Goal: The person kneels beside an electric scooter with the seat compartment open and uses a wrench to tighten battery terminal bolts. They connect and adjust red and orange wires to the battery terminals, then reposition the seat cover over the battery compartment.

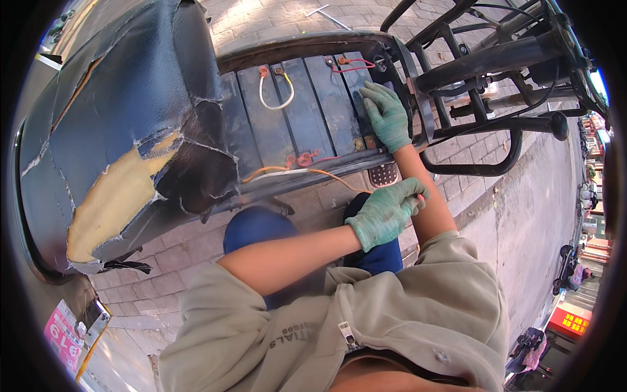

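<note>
Green knit gloves cover both hands. My left hand (386,212) is closed around the end of an orange wire (336,178), crossing near my right forearm; a small reddish tip shows beyond the fingers. My right hand (386,117) lies with extended fingers on the right end of a row of dark batteries (297,98), by the compartment wall. Part of its fingertips is hidden. A white jumper wire (264,98) with a yellow stretch links two terminals, and a red wire (356,65) loops at the far right. Red terminal covers (304,159) sit along the near side.
A torn black seat (124,130) with exposed yellow foam stands tipped up at the left. Black frame tubes (490,72) and a bent bar (503,163) extend to the right. A T-shaped metal tool (330,16) lies on the paving beyond. A studded pedal (383,175) sits below the compartment edge.
</note>
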